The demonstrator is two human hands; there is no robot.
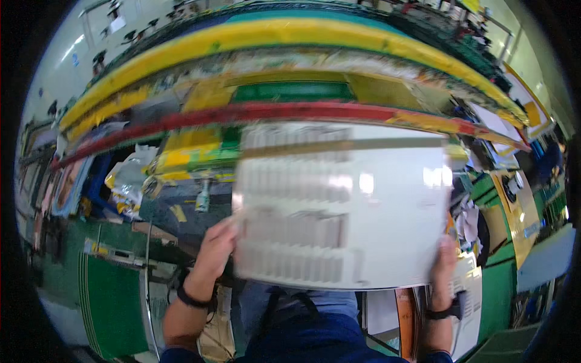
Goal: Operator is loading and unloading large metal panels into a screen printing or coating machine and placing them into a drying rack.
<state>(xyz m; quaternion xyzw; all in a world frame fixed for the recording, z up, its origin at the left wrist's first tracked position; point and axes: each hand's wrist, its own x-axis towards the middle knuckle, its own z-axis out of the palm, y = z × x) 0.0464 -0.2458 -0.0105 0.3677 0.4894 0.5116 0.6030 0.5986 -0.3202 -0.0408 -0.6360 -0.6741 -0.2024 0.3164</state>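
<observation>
A large glossy white panel (396, 224) is held up in front of my body, smeared by motion. Rows of grey vertical bars are printed on its left half, and a brown-grey strip crosses near its far edge. The left edge is gripped by my left hand (218, 247), closed with the thumb towards the printed face. On the opposite edge my right hand (445, 263) closes around the side near the lower corner. Fingers behind the panel are hidden. Dark bands circle both wrists.
Beyond the panel run a red bar (284, 111) and a long yellow beam (272, 33). A small bottle (203, 196) and crumpled clear plastic (127, 181) lie to the left. Green ribbed sheeting (115, 302) is at lower left, a yellowish board (517, 212) at right.
</observation>
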